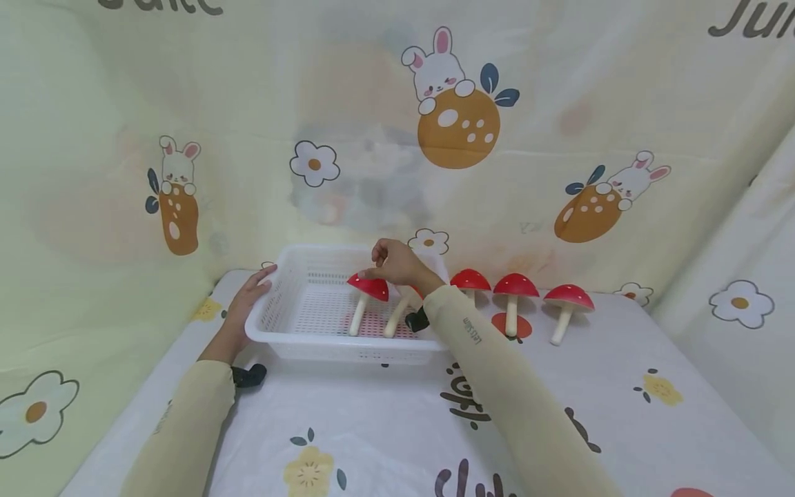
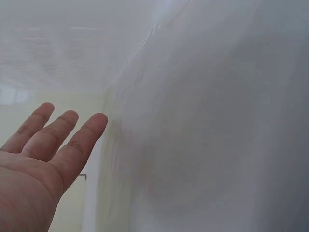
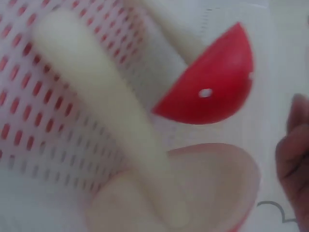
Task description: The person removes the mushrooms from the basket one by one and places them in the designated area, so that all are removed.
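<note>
My left hand [image 1: 245, 304] rests at the left wall of a white plastic basket [image 1: 348, 339]. In the left wrist view three fingers [image 2: 79, 142] are straight and spread. Two toy mushrooms with white-dotted red caps and cream stems are in the basket. My right hand [image 1: 400, 264] is above the basket, its thumb close over the cap of the left mushroom [image 1: 370, 286]. In the right wrist view a gap separates the hand from this red cap [image 3: 212, 79]. The other mushroom [image 1: 397, 317] lies partly hidden under my right wrist; its pale stem [image 3: 106, 96] crosses the right wrist view.
Right of the basket, three more toy mushrooms stand in a row along the back of the table: one beside my sleeve [image 1: 470, 279], a middle mushroom [image 1: 515, 284] and a right-hand mushroom [image 1: 568, 297]. A patterned cloth [image 1: 373, 428] covers the table; a printed curtain [image 1: 360, 83] hangs behind.
</note>
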Demonstrator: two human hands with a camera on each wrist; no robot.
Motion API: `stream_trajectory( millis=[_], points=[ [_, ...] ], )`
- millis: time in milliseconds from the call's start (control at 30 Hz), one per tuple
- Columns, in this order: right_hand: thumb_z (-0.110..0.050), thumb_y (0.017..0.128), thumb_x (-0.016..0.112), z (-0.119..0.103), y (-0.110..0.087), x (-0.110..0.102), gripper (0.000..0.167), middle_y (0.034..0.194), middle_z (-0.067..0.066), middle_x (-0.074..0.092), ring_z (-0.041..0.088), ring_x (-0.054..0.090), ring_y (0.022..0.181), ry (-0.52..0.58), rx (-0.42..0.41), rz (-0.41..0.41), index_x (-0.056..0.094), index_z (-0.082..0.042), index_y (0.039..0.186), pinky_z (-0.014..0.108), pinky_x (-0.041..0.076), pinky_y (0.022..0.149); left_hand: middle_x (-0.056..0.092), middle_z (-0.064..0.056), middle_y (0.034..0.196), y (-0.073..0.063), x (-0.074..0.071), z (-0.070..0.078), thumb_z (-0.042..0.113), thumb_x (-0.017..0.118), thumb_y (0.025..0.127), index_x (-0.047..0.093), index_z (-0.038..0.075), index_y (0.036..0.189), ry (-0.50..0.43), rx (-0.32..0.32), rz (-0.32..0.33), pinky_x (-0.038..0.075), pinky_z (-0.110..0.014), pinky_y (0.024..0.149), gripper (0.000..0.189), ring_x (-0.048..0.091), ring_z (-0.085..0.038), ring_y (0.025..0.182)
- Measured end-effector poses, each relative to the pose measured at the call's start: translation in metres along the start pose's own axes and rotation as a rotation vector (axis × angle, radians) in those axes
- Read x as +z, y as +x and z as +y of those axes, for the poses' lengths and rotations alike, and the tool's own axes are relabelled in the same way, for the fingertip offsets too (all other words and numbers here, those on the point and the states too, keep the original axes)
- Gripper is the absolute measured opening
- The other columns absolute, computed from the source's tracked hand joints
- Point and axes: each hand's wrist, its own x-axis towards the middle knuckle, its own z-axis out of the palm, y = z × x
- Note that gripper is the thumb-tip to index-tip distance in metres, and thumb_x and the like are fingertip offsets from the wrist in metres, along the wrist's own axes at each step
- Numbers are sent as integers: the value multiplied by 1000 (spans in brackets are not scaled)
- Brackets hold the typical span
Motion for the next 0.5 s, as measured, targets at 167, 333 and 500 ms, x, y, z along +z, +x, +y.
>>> stream_trajectory(
  millis=[167, 333, 500],
  points=[
    [-30, 77, 85, 2, -4, 6, 51, 90, 7, 55, 19, 52, 81, -223, 63, -86, 50, -8, 107, 25, 47, 67, 47, 3, 141, 0, 1, 2, 32, 39, 106, 28, 28, 155, -12, 10, -2, 54, -21, 89, 51, 58, -9, 114],
    [-32, 73, 87, -1, -6, 10, 56, 101, 1, 63, 17, 57, 93, -502, 114, -139, 53, -15, 114, 31, 53, 83, 45, 1, 143, 1, 0, 2, 33, 40, 106, 29, 29, 155, -10, 3, -7, 54, -21, 88, 50, 57, -10, 115],
    [-38, 72, 87, -3, -6, 18, 56, 101, -1, 67, 16, 60, 91, -727, 154, -165, 61, -16, 116, 34, 54, 86, 42, -1, 147, 1, -2, -2, 36, 38, 106, 29, 31, 155, 13, -3, 2, 54, -20, 88, 50, 55, -10, 116]
  ],
)
